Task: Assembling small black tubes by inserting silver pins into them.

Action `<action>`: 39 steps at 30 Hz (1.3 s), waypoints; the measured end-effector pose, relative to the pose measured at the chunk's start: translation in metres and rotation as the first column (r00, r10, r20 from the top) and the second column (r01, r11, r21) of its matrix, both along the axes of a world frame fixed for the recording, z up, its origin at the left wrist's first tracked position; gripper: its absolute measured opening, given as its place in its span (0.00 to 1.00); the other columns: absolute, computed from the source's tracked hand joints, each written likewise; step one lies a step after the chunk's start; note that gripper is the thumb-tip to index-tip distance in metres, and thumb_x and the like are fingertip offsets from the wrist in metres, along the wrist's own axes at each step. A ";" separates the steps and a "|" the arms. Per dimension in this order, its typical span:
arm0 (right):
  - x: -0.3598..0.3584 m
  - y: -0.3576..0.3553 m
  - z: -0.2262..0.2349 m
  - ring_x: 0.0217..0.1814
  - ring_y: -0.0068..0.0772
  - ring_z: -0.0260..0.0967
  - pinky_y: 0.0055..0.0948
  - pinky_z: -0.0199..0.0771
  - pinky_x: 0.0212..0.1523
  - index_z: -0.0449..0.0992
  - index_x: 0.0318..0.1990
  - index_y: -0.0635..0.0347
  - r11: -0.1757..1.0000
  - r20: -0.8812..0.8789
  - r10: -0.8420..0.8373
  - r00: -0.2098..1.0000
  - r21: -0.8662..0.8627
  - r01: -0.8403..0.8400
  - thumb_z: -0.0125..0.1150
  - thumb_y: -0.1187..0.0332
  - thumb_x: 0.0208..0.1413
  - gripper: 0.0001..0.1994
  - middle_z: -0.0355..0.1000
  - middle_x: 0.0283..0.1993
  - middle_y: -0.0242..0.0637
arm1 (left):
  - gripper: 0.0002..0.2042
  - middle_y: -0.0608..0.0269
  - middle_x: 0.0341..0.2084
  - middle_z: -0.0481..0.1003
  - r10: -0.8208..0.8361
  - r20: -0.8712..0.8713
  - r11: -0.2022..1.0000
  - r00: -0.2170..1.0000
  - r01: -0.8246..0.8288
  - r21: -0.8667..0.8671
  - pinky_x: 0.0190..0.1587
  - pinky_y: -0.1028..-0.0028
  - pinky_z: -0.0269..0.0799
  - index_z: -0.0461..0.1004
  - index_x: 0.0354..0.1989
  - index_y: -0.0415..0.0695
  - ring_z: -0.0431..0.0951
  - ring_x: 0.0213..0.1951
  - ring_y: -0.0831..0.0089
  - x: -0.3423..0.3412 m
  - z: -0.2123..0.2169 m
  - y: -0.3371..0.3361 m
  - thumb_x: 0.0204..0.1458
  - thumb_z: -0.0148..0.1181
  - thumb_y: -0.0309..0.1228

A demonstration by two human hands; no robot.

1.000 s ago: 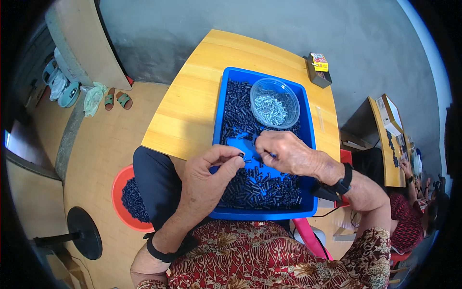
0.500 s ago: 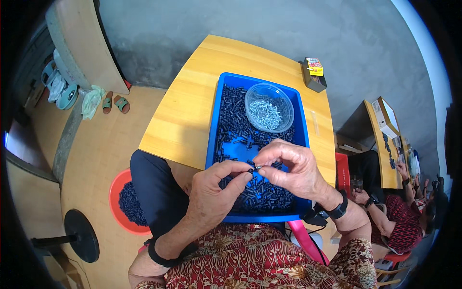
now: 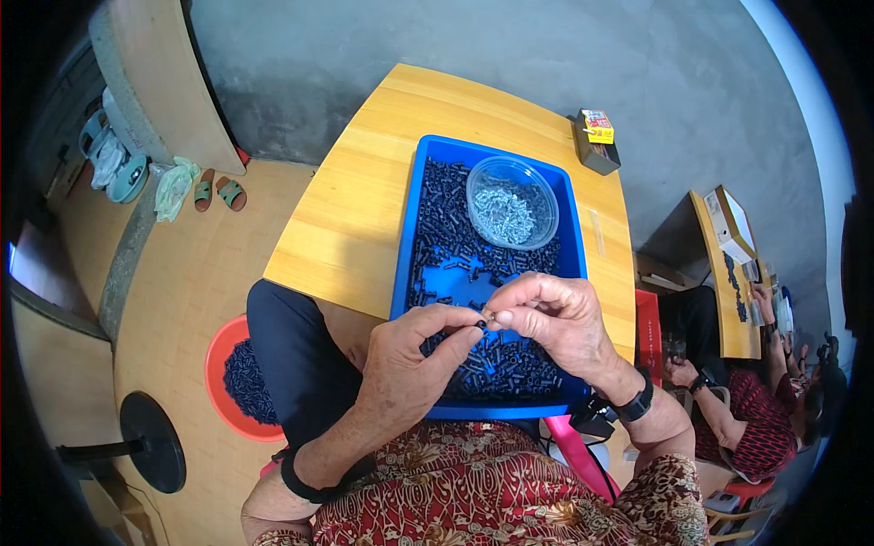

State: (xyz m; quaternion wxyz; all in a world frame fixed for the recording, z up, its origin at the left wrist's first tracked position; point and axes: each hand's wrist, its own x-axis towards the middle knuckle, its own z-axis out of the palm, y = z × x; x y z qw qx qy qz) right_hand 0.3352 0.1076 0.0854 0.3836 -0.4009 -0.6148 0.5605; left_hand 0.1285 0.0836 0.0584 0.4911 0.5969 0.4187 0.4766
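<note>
Writing first: one small yellow box [image 3: 598,127] with coloured print, sitting on one dark box [image 3: 596,158], both beyond the blue tray [image 3: 584,250] at its far right; print too small to make out. One red box [image 3: 648,329], just right of the tray, has pale marks on its face, unreadable.

Counts: one tray, one clear round tub [image 3: 549,189] inside its far right part, heap of silver pieces [image 3: 503,217] in the tub, too many to count. Loose black pieces [image 3: 446,200] spread over the tray floor, also too many, with a bare blue patch near the tray's middle. One orange basin [image 3: 218,378] on the floor left of the tray, holding more black pieces. Two sandals [image 3: 218,191], well left of the tray. One white carton [image 3: 734,224] on another table, well right of the tray. One co-worker [image 3: 746,428] seated right of the tray.

Hands: two, both over the near half of the tray, fingertips meeting or almost. Left hand [image 3: 414,355]: thumb and index pinched on one small black piece [image 3: 481,325], which is up above the tray. Right hand [image 3: 563,328]: thumb and index tips brought close together by that piece; can't tell if anything is between them
</note>
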 end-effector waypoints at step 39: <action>-0.012 -0.008 0.006 0.37 0.37 0.74 0.33 0.72 0.35 0.79 0.37 0.64 0.556 0.387 -0.203 0.899 0.801 -0.220 0.72 0.79 0.43 0.12 0.76 0.38 0.40 | 0.07 0.67 0.28 0.80 -0.060 0.124 0.981 0.991 0.081 -0.176 0.36 0.81 0.71 0.80 0.40 0.35 0.75 0.33 0.85 0.000 0.001 -0.002 0.56 0.64 0.25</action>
